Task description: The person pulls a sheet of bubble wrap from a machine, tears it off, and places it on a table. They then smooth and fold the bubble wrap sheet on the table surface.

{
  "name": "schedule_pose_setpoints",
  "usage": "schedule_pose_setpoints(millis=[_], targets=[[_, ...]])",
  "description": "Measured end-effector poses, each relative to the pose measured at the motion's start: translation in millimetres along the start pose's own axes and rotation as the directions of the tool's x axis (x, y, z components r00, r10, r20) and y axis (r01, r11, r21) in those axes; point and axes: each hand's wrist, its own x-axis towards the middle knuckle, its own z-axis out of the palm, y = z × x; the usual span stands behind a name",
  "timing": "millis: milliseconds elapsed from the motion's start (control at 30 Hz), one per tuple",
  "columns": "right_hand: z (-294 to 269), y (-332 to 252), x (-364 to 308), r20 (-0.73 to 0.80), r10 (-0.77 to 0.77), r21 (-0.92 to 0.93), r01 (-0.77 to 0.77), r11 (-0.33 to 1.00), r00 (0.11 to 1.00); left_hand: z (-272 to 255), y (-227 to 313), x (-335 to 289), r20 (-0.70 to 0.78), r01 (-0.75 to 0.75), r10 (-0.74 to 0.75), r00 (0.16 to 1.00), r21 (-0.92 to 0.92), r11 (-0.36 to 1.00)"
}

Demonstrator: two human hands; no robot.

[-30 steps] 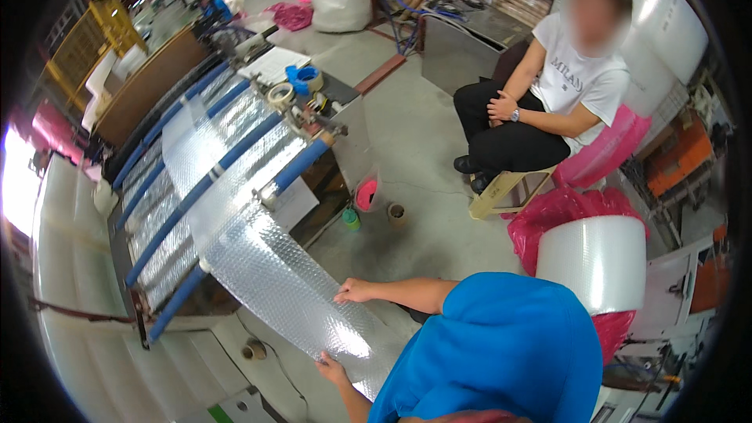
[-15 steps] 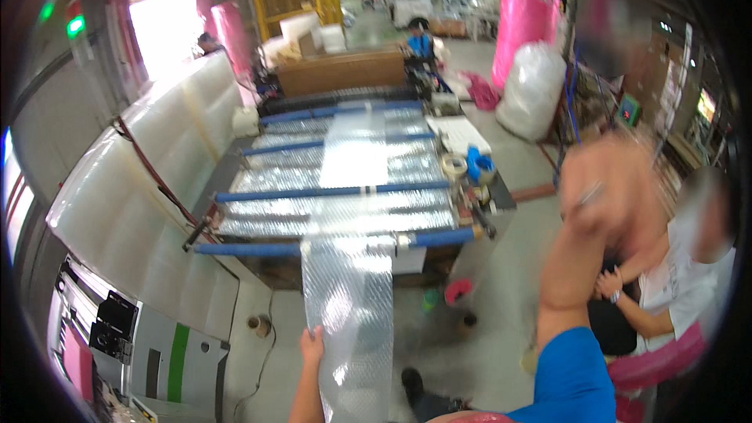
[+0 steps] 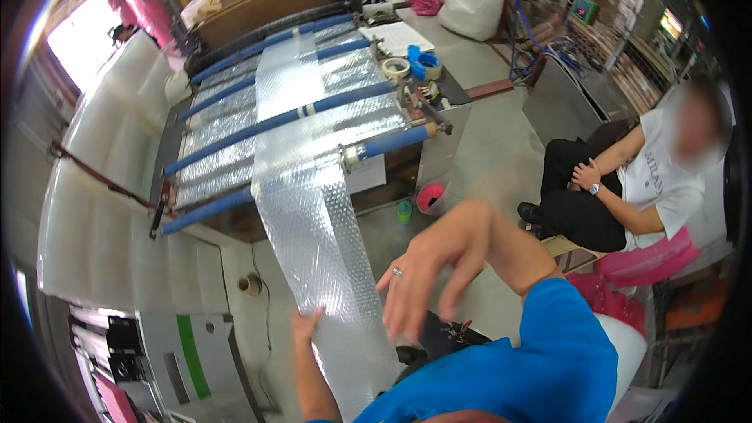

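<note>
A long clear strip of bubble wrap (image 3: 313, 227) runs down from the blue rollers (image 3: 278, 124) of the machine towards my body. At its left edge my left hand (image 3: 307, 323) pinches the film, thumb on top and the other fingers hidden behind it. My right hand (image 3: 439, 262), with a ring on one finger, hangs bent at the wrist just right of the strip. Its fingers are apart and point down, with nothing in them.
Tape rolls (image 3: 424, 66) lie on the machine's right side. A clear bin (image 3: 430, 197) and a green cup (image 3: 404, 211) stand on the floor. At the right sits a person in a white shirt (image 3: 666, 164). A grey cabinet (image 3: 176, 352) stands lower left.
My right hand has come down and left, from raised at the right to beside the strip. My left hand keeps its hold. The view has turned right and downward.
</note>
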Motion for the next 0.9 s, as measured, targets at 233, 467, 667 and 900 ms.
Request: schedule_pose_setpoints(millis=[233,467,667,900], targets=[[27.9,-11.5,-146.5,-0.824,-0.072,0.506,-0.674,-0.538,-0.561,5.8,-6.6,-52.9,0.037,0.088,-0.082,0.996,-0.215,0.973],[61.5,-66.5,-94.5,-0.808,0.447,0.127,-0.628,0.768,0.383,17.7,-39.9,-45.5,-0.066,-0.151,0.141,0.988,-0.182,0.972],[90.8,-116.4,3.6,-0.544,-0.483,-0.640,0.034,0.768,0.686,19.7,-38.8,-44.6,-0.108,-0.196,0.184,0.977,-0.113,0.974],[125.8,-36.2,16.8,-0.179,0.187,0.029,-0.185,0.982,0.966,20.7,-43.4,-38.4,-0.132,-0.166,0.158,0.978,-0.049,0.985]])
